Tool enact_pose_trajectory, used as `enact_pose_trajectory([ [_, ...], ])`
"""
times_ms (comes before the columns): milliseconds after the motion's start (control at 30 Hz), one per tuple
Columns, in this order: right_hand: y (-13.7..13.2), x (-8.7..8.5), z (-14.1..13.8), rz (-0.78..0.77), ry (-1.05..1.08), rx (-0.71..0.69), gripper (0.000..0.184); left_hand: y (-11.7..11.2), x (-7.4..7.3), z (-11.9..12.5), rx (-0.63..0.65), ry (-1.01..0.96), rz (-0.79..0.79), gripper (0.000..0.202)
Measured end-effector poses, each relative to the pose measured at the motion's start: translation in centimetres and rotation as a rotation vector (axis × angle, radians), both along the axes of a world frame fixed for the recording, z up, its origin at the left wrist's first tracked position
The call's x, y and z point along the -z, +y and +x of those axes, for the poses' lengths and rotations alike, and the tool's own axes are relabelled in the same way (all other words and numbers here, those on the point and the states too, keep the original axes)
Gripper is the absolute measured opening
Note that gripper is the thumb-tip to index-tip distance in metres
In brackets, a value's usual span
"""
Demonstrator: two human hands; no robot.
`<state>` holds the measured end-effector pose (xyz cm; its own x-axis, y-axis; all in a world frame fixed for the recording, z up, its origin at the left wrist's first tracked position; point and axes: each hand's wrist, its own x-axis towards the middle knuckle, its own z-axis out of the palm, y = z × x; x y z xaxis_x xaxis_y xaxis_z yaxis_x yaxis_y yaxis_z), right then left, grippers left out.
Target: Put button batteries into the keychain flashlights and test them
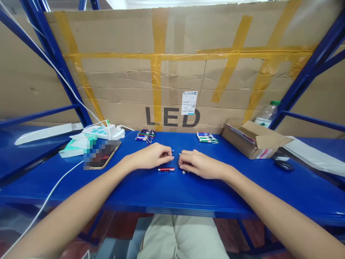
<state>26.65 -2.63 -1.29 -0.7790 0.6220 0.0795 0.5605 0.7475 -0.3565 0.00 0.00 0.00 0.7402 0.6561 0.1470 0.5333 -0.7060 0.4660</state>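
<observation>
My left hand point(157, 156) rests low over the blue table with its fingers curled together. A bit of a blue piece point(173, 150) shows just beyond its fingertips; whether the hand grips it I cannot tell. Opposite, my right hand point(198, 163) is closed too, thumb and fingers pressed together, and what they hold is hidden. Between and slightly in front of the hands lies a small red metallic tube point(166, 169), like a mini penlight, touched by neither hand. A small round silvery disc point(183, 172) lies beside my right thumb, with something partly hidden next to it.
Bundles of coloured pen-like tubes with clips lie at back left point(146, 136) and back right point(207, 137). On the left are a phone point(104, 158) and a white power strip point(117, 133); on the right, an open cardboard box point(253, 142), a black mouse point(284, 165) and a bottle point(266, 115).
</observation>
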Motion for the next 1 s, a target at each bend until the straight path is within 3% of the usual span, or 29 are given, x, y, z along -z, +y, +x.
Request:
enact_pose_trajectory([
  [100,-0.1,-0.3,0.1,-0.004,0.016,0.019,0.028,0.0,0.0,0.0,-0.009,-0.008,0.012,0.03],
  [233,-0.1,-1.3,0.9,-0.054,0.058,0.052,0.016,0.1,0.0,0.0,-0.013,0.009,0.047,0.03],
  [333,0.0,-1.7,1.3,-0.107,0.005,0.039,0.02,0.2,0.0,-0.1,-0.035,0.052,0.108,0.03],
  [533,0.0,-1.5,1.1,-0.124,-0.027,0.017,0.015,0.4,0.0,-0.3,-0.065,0.097,0.191,0.03],
  [1000,0.2,-1.8,1.5,-0.084,0.024,0.034,0.017,0.4,0.0,-0.1,-0.057,0.108,0.209,0.03],
])
